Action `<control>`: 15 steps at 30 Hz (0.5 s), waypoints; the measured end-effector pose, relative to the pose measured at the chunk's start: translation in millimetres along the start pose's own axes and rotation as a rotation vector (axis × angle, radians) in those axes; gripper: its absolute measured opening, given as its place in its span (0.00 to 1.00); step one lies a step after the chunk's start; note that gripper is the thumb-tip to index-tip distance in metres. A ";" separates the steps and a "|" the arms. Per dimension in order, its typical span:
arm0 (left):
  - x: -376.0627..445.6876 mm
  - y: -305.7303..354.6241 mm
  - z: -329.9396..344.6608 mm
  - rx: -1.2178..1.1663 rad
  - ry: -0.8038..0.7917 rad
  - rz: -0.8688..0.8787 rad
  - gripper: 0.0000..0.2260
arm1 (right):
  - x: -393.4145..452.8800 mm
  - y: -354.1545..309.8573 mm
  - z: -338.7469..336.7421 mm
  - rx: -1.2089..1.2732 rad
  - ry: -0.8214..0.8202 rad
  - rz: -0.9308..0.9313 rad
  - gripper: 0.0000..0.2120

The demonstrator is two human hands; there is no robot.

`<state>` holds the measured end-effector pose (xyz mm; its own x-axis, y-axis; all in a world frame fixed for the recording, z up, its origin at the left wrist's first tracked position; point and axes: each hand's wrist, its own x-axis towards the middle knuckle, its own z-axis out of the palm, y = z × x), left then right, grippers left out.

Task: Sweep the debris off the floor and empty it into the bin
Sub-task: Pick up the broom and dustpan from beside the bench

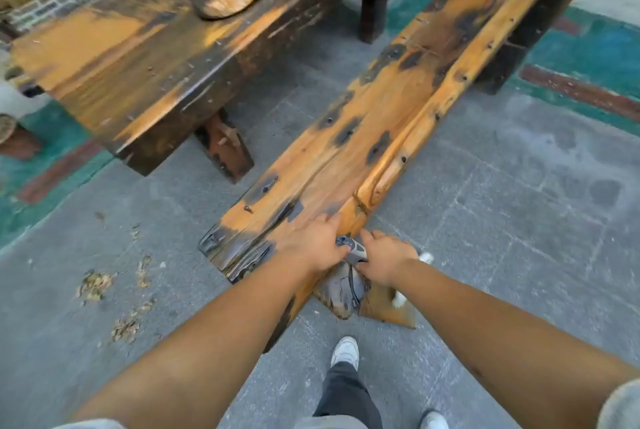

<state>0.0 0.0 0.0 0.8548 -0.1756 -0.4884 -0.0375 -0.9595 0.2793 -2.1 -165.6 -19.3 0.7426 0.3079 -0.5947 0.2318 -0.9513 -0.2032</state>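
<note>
Several small piles of brown debris [93, 285] lie on the grey floor to my lower left, and another patch of debris [126, 326] lies nearer me. Both hands meet at the near end of a long wooden bench [346, 158]. Between them is a grey handle [351, 250] with a thin dark shaft running down from it. My left hand [311, 245] grips the handle with the thumb on top and the forefinger stretched onto the bench. My right hand [384, 259] curls round the handle's other side. No bin is in view.
A heavy dark wooden table [138, 58] stands to the left of the bench, with a gap of floor between them. Something white [426, 257] shows behind my right hand. My feet in white shoes [344, 350] stand on grey paving. Green painted floor [588, 58] lies beyond.
</note>
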 end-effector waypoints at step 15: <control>44.4 8.2 46.8 -0.115 0.020 0.130 0.13 | 41.6 10.5 32.2 0.257 0.051 0.116 0.13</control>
<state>13.4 -26.0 -58.1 0.8570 -0.2906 -0.4256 -0.0898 -0.8974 0.4320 11.0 -162.3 -71.1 0.7870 0.1902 -0.5868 -0.0186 -0.9435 -0.3307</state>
